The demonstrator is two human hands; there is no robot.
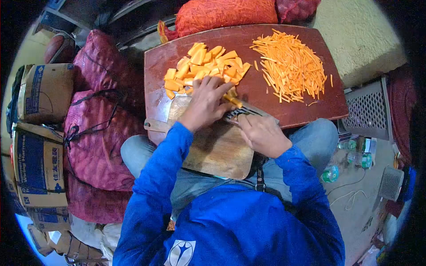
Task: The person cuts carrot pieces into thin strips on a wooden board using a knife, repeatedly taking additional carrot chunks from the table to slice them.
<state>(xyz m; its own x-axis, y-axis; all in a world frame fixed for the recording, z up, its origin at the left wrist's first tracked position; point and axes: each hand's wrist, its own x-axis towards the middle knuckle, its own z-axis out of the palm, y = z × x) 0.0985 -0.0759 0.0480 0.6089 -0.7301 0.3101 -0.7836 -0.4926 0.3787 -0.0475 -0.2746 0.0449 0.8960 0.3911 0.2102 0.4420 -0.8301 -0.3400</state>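
My left hand [206, 104] presses down on an orange carrot piece [234, 101], its fingers bent over it. Closed around a knife [262, 111], my right hand [264, 135] is right beside that piece; part of the knife is hidden by the fingers. Under both hands lies a worn wooden cutting board [217, 153], which reaches from the red-brown tabletop [248, 57] over my lap. Beyond my left hand is a heap of thick carrot chunks [204, 64]. Thin carrot sticks [290, 66] are piled at the right of the tabletop.
A full orange mesh sack [226, 17] rests behind the tabletop. Purple-red mesh sacks [104, 137] and cardboard boxes [40, 164] stack up at the left. To the right are a grey perforated crate [366, 108] and plastic bottles [330, 174] on the floor.
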